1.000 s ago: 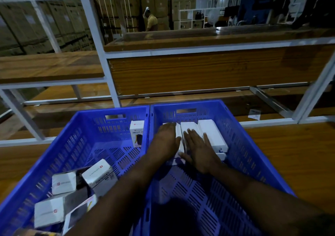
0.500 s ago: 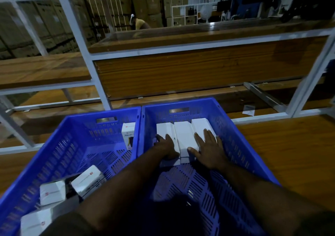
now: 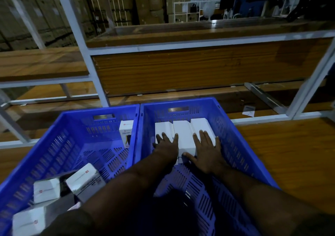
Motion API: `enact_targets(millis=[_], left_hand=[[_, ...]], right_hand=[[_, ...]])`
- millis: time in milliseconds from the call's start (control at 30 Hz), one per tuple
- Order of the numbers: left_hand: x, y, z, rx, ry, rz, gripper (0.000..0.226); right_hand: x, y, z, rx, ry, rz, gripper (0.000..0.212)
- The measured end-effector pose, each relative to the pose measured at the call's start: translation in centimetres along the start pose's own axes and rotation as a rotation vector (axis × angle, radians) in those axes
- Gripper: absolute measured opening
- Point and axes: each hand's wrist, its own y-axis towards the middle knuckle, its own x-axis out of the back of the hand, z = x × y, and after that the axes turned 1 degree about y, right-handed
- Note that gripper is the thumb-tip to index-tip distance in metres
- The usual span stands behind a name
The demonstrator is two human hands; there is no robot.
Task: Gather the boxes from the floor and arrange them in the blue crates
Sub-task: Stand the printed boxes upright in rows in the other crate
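Observation:
Two blue crates stand side by side on a wooden surface. In the right crate [image 3: 235, 145], three white boxes [image 3: 183, 137] lie in a row against the far wall. My left hand [image 3: 166, 145] rests flat on the left box, fingers spread. My right hand [image 3: 204, 150] lies flat on the right box, its thumb against the near end of the middle box. The left crate [image 3: 54, 145] holds an upright box [image 3: 126, 134] at its far right corner and several loose white boxes [image 3: 47, 190] at its near left.
White metal shelving with wooden boards [image 3: 199, 68] rises right behind the crates. A small paper tag [image 3: 249, 110] lies on the lower shelf at right. Stacked cardboard cartons [image 3: 126, 5] fill the dim background. Bare wooden surface [image 3: 290, 154] extends right of the crates.
Both hands have flattened and spread over the outer boxes; the three boxes now sit in a tidier row against the far wall. The view has shifted slightly.

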Motion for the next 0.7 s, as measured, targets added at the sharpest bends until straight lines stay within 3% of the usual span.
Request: enact_targets(millis=[133, 267, 400, 500, 700], left_hand=[[1.3, -0.7, 0.6, -0.014, -0.088, 0.049, 0.109], [2.2, -1.8, 1.1, 0.027, -0.170, -0.105, 0.106], [2.7, -4.2, 1.4, -0.038, -0.427, -0.372, 0.071], [2.4, -7.1, 2.3, -0.084, -0.494, -0.538, 0.039], [2.9, -13.6, 5.4, -0.216, -0.625, -0.656, 0.032]], right_hand=[[1.4, 0.1, 0.2, 0.006, 0.077, 0.083, 0.094], [3.2, -0.6, 1.8, 0.012, 0.193, -0.101, 0.084], [5.3, -1.7, 4.1, 0.048, 0.338, -0.166, 0.067], [6.2, -2.8, 6.4, 0.140, 0.400, -0.206, 0.052], [7.5, -5.1, 10.5, 0.437, 0.641, -0.336, 0.019]])
